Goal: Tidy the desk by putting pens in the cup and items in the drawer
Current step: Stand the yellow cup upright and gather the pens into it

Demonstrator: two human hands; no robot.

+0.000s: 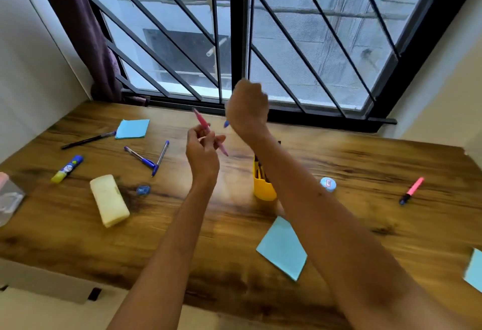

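Observation:
My left hand (pixel 202 151) grips a pink pen (pixel 202 120) above the middle of the desk. My right hand (pixel 247 106) is raised higher with curled fingers round a pen whose blue tip (pixel 226 124) shows below the wrist. The yellow cup (pixel 263 183) stands under my right forearm, with dark pens inside. Two blue pens (pixel 140 159) (pixel 160 157) and a black pen (pixel 87 140) lie at the left. A pink highlighter (pixel 411 191) lies at the right.
On the wooden desk (pixel 234 264) lie a glue stick (pixel 67 169), a cream pouch (pixel 109 200), a blue sharpener (pixel 143 190), a round blue tape (pixel 328 184) and light blue notes (pixel 132 129) (pixel 283 249) (pixel 474 269). A clear box (pixel 9 199) stands at the left edge.

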